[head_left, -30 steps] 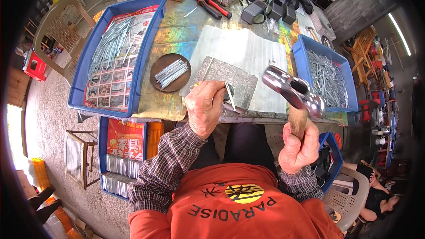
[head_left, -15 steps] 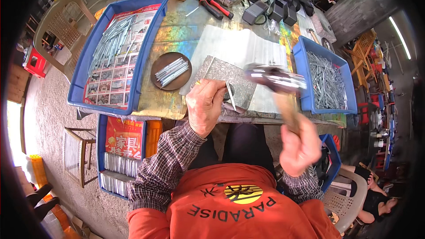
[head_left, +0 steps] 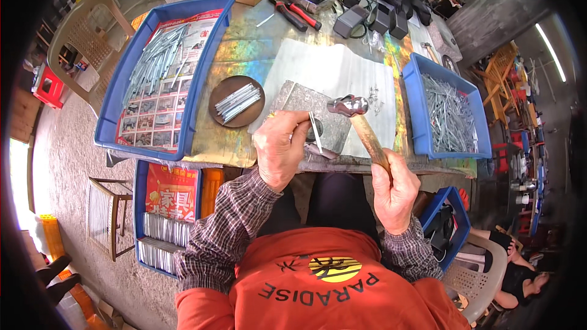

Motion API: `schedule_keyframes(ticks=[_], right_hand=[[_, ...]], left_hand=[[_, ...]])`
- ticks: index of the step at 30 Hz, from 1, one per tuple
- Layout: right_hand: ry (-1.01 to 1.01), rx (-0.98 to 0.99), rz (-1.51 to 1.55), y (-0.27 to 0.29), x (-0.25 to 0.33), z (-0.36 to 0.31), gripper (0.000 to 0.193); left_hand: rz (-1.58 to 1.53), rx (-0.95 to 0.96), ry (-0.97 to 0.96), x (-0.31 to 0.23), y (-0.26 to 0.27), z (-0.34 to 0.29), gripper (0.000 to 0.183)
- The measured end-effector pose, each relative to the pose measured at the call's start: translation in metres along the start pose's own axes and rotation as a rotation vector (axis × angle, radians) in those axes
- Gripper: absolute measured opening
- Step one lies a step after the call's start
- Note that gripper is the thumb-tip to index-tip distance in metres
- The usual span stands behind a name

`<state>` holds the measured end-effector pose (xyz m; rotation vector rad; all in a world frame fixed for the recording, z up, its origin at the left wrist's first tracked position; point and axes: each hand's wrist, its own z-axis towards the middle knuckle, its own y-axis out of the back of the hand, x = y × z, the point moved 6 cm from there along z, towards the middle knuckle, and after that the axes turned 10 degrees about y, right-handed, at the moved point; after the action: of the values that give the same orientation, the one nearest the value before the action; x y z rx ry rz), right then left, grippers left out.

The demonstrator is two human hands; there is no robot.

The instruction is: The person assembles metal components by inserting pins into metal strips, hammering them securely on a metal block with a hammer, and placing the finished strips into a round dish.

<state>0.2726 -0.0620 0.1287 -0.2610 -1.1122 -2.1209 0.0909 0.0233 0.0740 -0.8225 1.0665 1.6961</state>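
Observation:
My left hand [head_left: 280, 150] is closed, pinching a thin metal strip [head_left: 316, 132] that stands nearly upright at the table's front edge. Behind the strip lies a grey stone slab [head_left: 293, 99], with a dark round piece beside its front, partly hidden. A hammer [head_left: 369, 136] is gripped by its wooden handle in my right hand [head_left: 394, 194]. Its shiny metal head is above the slab's right side, apart from the strip. Left of my left hand, a round brown dish [head_left: 257, 114] holds several silvery rods [head_left: 237, 102].
A blue tray [head_left: 186, 119] of metal rods over printed paper stands left; another blue tray [head_left: 422, 119] heaped with thin metal pieces stands right. White paper [head_left: 318, 61] lies under the slab. Red-handled pliers [head_left: 296, 15] and black boxes [head_left: 351, 21] sit behind. A person [head_left: 523, 278] is at lower right.
My right hand and the hammer have moved left, bringing the head over the slab; the earlier blur of the hammer is gone. My left hand has barely moved and still pinches the strip.

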Motion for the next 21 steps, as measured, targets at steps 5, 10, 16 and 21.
schedule_keyframes(ticks=[5,10,16,21], right_hand=[[-0.052,-0.019,-0.004,-0.013,-0.014,-0.007,0.018],[0.035,-0.054,-0.207,-0.03,-0.027,-0.008,0.023],[0.046,-0.039,-0.291,-0.051,-0.035,-0.016,0.035],[0.013,0.009,-0.207,-0.062,-0.037,-0.023,0.041]], left_hand=[[-0.413,0.052,0.296,0.024,0.002,0.006,0.011],[-0.585,0.062,0.439,0.033,0.012,0.002,0.011],[-0.725,0.088,0.544,0.049,0.021,-0.005,0.016],[-0.718,0.093,0.547,0.051,0.025,-0.012,0.018]])
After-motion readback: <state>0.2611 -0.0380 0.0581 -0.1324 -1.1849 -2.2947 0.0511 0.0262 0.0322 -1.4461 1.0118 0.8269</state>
